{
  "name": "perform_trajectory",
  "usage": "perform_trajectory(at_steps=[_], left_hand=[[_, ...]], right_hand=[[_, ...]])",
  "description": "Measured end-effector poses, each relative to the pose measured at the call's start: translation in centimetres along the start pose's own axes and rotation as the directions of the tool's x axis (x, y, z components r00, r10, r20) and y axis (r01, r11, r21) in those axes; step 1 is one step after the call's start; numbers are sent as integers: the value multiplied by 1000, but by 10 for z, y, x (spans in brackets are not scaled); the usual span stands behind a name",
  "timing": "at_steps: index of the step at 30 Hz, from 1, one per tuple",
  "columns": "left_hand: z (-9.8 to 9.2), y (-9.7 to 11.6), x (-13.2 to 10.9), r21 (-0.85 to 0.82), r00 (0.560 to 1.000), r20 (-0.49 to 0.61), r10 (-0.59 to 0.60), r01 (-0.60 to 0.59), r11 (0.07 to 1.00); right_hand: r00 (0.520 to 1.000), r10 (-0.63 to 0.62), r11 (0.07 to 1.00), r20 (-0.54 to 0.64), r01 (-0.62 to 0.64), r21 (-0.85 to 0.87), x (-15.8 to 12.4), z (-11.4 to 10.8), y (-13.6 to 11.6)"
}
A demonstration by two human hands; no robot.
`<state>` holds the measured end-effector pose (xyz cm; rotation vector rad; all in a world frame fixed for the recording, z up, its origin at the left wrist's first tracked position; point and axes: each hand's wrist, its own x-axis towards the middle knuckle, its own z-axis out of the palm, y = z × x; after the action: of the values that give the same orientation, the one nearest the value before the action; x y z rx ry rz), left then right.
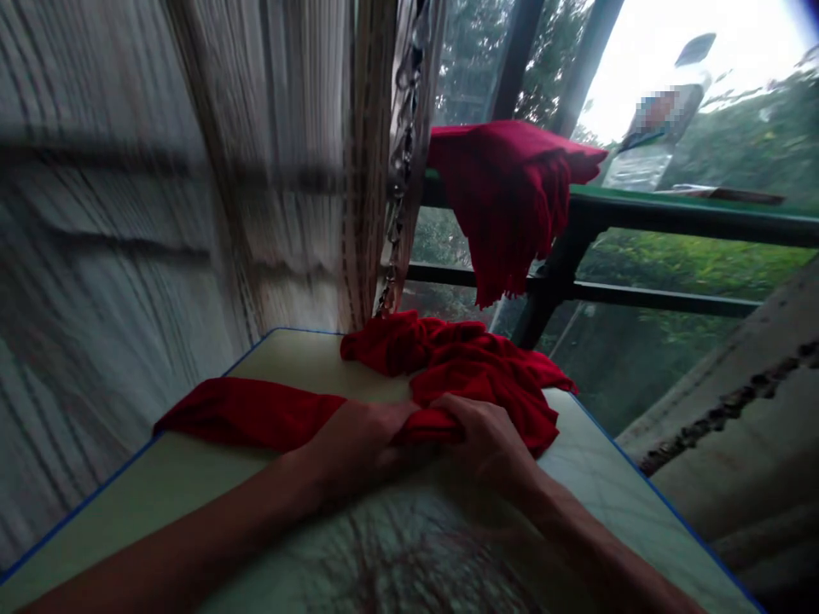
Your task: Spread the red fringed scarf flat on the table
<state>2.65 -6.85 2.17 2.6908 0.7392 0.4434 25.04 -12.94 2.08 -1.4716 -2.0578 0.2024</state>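
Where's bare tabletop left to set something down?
Bare room: the table near-left corner, below the red cloth strip, and the right edge beside the right hand. Crowded: the middle and far end, where the left hand and right hand grip the bunched cloth.

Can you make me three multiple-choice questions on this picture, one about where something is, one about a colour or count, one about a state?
1. Where does the second red cloth hang?
A. over the green railing
B. on the curtain
C. under the table

2. What colour is the cloth on the table?
A. blue
B. red
C. white

3. How do the hands stand on the cloth on the table?
A. both lifted clear of it
B. one only touching it
C. both closed on it, side by side

Answers:
1 A, it drapes over the rail by the window.
2 B, it is red against the pale table.
3 C, the left hand and right hand both grip bunched fabric.
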Motion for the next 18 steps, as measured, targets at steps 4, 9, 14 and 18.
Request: perform_trajectory(at_steps=[4, 9, 14, 18], left_hand=[[-25, -5, -7, -162, 987, -17, -160, 156, 974], [-55, -23, -12, -411, 953, -48, -300, 255, 875], [-76, -63, -26, -297, 891, 286, -353, 433, 851], [-92, -105, -42, -158, 869, 164, -466, 489, 858]], right_hand=[[997, 45, 989, -62, -53, -138, 1, -11, 4], [983, 68, 975, -170, -102, -200, 2, -15, 15], [966, 76, 954, -246, -143, -264, 3, -18, 29], [947, 120, 919, -298, -220, -328, 5, -21, 39]])
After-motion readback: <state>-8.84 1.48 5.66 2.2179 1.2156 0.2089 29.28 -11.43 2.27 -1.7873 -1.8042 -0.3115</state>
